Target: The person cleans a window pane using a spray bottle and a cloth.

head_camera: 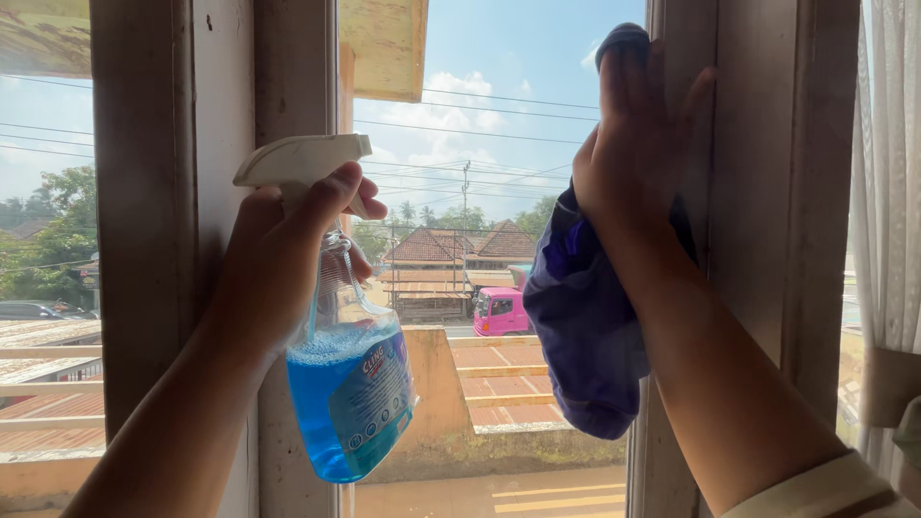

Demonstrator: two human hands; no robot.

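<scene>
Right now your left hand [278, 254] is wrapped tight around the neck of the spray bottle [347, 384], forefinger by the white trigger [299, 158], with blue liquid filling the lower part. You hold it up in front of the middle upright of the window frame [225, 115], nozzle pointing left. Your right hand [638, 144] lies open and flat, fingers spread, pressing a dark blue cloth [585, 326] against the glass [499, 144] at its right edge, hard by the right upright of the frame; most of the cloth hangs loose below your palm. Only the top of it is pinned, so I judge it could slip out from under your hand if you ease the pressure. A squeeze on the trigger as the bottle points now would likely wet the wooden frame rather than the pane. A pale curtain [892, 192] hangs at the far right.
</scene>
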